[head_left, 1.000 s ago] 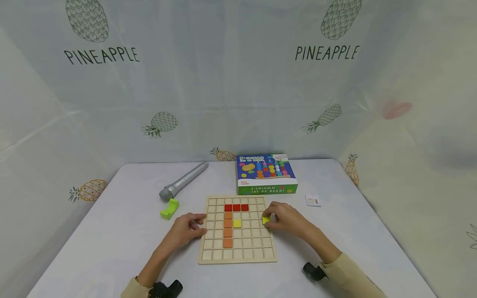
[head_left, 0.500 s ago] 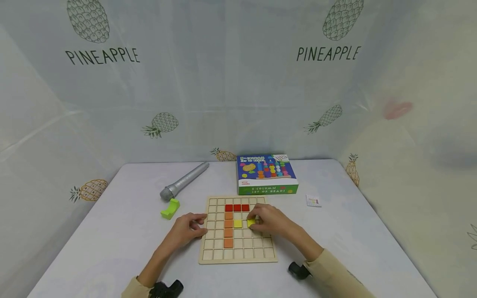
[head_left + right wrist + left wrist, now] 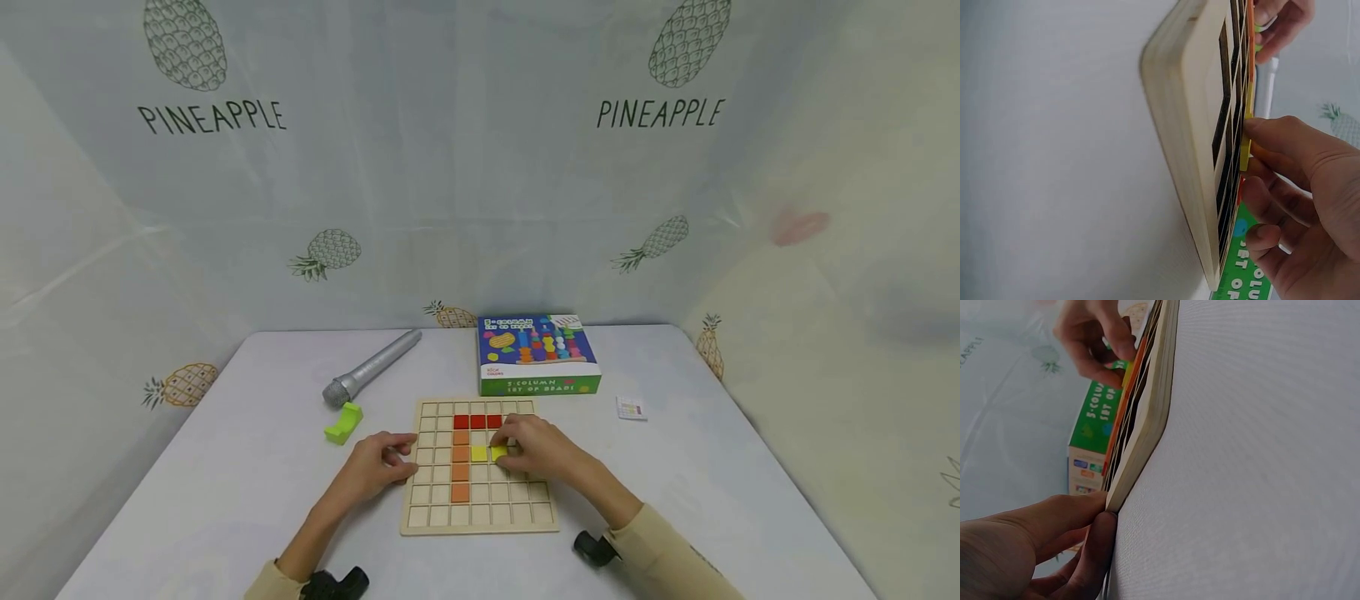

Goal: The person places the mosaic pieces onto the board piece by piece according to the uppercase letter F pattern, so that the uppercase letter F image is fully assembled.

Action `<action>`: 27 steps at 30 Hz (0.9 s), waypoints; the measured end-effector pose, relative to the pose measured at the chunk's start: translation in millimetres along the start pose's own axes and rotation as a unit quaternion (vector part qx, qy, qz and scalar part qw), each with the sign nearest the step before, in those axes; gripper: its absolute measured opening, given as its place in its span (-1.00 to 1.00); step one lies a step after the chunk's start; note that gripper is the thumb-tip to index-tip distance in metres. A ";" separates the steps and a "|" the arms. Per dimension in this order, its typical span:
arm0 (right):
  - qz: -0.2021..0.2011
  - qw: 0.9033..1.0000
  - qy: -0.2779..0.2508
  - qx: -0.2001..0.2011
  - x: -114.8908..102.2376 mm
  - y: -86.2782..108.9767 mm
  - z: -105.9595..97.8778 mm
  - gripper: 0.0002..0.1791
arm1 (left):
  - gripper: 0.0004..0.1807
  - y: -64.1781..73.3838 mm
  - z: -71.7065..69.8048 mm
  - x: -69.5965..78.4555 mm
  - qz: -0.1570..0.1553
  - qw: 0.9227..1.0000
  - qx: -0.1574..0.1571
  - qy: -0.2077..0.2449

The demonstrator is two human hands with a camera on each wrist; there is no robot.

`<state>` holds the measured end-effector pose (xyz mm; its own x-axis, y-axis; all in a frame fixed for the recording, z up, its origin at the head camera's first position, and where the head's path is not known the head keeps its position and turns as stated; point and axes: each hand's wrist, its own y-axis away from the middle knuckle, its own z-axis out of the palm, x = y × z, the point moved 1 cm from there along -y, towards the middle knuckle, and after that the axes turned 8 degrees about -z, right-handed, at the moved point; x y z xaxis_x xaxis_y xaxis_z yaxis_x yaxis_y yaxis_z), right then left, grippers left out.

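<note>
A pale wooden grid board lies on the table with square tiles in its cells. Three red tiles form a short row, and a column of orange tiles runs down from its left end. One yellow tile sits just right of that column. Beside it, my right hand pinches a second yellow tile between thumb and fingers, right at the board's surface. My left hand has its thumb and a fingertip spread against the board's left edge; its other fingers are loosely bent.
Behind the board stands a blue and green bead-set box. A silver microphone and a lime green curved block lie to the left. At the right is a small white printed card. A pineapple-print curtain hangs behind the table.
My right hand has moved left with its yellow tile, from the board's right edge to beside the other yellow tile. The left hand stays at the board's left edge.
</note>
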<state>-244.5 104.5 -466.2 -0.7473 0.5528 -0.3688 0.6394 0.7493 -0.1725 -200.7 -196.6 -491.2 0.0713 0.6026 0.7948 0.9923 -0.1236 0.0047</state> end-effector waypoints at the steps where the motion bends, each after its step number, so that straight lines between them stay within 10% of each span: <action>1: -0.001 1.000 0.000 0.000 0.1 -0.1 0.0 -0.79 | -0.48 -0.1 0.4 -0.3 0.000 1.000 0.001 0.000; 27: 0.016 1.000 -0.012 -0.003 -0.2 -2.2 0.7 -0.76 | -0.47 -1.2 1.2 0.2 -0.011 1.000 -0.007 0.005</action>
<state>-245.6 102.6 -466.4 -0.7218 0.5680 -0.3953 0.6619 0.7334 -0.1549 -201.7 -195.4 -491.8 0.0478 0.5968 0.8010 0.9922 -0.1210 0.0310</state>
